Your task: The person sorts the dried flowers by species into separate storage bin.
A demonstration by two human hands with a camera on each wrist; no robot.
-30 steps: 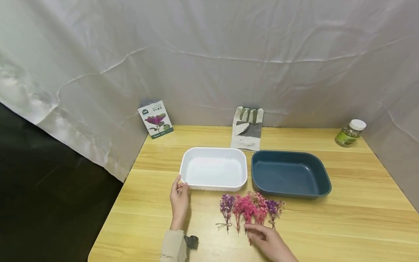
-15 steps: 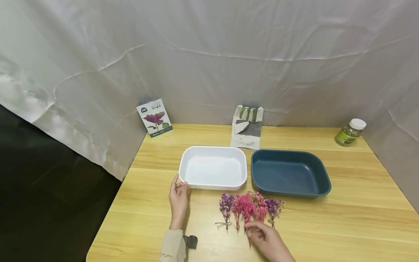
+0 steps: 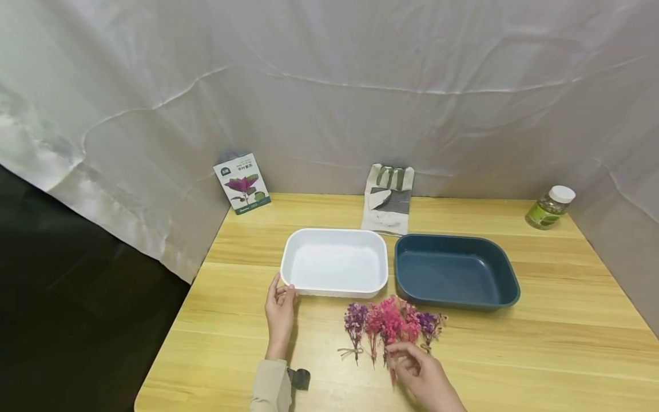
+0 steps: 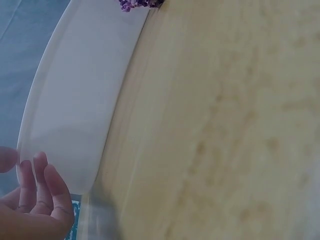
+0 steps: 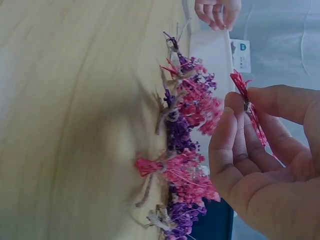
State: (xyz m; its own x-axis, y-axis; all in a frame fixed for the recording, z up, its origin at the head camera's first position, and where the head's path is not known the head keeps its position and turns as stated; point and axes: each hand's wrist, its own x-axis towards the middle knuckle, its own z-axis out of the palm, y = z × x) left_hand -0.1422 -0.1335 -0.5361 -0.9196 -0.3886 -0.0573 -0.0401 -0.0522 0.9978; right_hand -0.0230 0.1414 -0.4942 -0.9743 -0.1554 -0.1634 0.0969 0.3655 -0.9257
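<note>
My right hand [image 3: 423, 375] pinches the tied stems of a pink dried flower bunch [image 5: 241, 85] between thumb and fingertips. In the right wrist view that bunch is held apart from the table, and its blossoms are mostly hidden by the hand. Under and beside it, several purple and pink dried flower bunches lie in a row, among them a purple bunch [image 3: 355, 318] and a twine-tied pink bunch [image 5: 185, 170]. My left hand [image 3: 280, 316] holds the near left corner of a white rectangular tray [image 3: 334, 268], thumb and fingers at its rim.
Right of the white tray stands a dark blue tray [image 3: 455, 277]. Behind lie a work glove [image 3: 387, 200] and, at the back right, a white-lidded jar [image 3: 550, 207]. A plant-picture packet [image 3: 243, 184] leans against the grey cloth at the back left.
My right hand has raised the pink bunch slightly from the row, and its blossoms have shifted a little upward. The left hand stays at the white tray's corner.
</note>
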